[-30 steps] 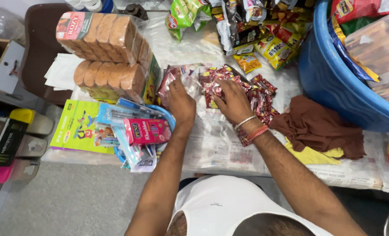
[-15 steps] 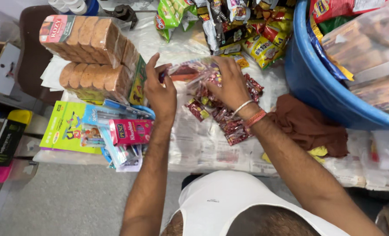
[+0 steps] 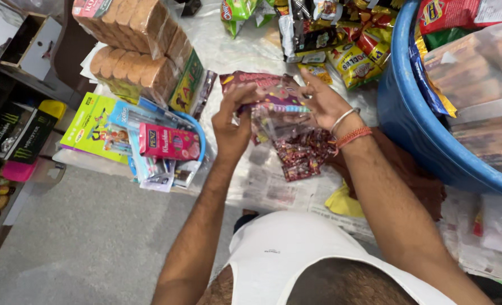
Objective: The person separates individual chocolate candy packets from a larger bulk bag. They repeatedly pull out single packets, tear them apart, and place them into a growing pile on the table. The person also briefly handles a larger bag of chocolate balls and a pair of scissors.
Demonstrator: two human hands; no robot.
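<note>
Sachet strip [image 3: 268, 90] raised — pinched between left hand [image 3: 232, 125], right hand [image 3: 324, 103].

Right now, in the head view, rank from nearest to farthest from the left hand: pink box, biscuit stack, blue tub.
1. Pink box: just left of the left hand, in the blue basket.
2. Biscuit stack: upper left, farther up the counter.
3. Blue tub: far right, beyond the right hand.

The blue tub [image 3: 409, 130] is cut off by the right edge. The left hand [image 3: 232, 127] and right hand [image 3: 321, 101] cover part of the clear bag [image 3: 276, 121], blurring its contents.
</note>
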